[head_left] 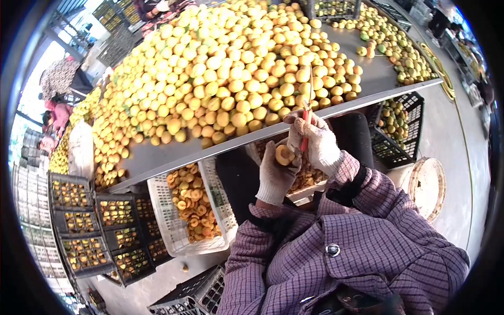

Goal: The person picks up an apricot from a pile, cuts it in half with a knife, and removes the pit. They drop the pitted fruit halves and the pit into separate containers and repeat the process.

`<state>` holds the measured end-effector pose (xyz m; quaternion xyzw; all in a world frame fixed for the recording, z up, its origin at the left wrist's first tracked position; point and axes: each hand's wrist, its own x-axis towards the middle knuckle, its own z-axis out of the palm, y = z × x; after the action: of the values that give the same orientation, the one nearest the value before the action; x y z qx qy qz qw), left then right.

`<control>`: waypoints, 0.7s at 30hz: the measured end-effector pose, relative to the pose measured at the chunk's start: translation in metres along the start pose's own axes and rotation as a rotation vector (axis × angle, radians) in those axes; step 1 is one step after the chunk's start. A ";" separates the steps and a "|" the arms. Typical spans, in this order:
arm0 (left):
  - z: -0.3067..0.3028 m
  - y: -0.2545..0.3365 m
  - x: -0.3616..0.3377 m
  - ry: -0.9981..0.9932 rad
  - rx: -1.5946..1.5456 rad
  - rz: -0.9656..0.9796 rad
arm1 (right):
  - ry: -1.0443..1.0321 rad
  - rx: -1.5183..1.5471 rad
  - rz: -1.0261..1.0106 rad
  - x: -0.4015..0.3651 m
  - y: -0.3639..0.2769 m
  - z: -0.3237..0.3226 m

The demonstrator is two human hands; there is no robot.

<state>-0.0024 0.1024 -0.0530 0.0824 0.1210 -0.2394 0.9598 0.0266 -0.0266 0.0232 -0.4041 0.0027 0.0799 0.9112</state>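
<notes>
My left hand (276, 173), in a white knit glove, is closed around a halved yellow-orange fruit (284, 155) whose cut face shows. Close beside it on the right, my right hand (319, 140), also gloved, grips a knife with a red handle (305, 137), its thin blade pointing up. Both hands are over the near edge of a metal table (370, 100), which bears a large heap of yellow fruits (220, 68). Beneath my hands, a container of cut fruit (310, 177) is partly hidden.
A white basket (229, 202) holds halved fruit at the lower left. Black crates (126, 236) are stacked further left. At right are a black crate of greenish fruit (395, 123) and a white bucket (428, 188). Other people (63, 79) are at the upper left.
</notes>
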 end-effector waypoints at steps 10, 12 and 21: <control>0.051 -0.042 -0.007 0.007 0.782 0.134 | 0.147 0.058 -0.213 -0.019 -0.031 -0.015; 0.058 -0.047 -0.005 0.148 0.441 0.019 | 0.130 0.043 -0.197 -0.022 -0.026 -0.021; 0.042 -0.074 0.025 0.431 0.565 0.272 | 0.449 0.295 -0.083 -0.004 -0.025 -0.037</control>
<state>-0.0081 0.0179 -0.0275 0.4077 0.2370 -0.1109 0.8748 0.0282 -0.0710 0.0175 -0.2744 0.1999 -0.0503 0.9393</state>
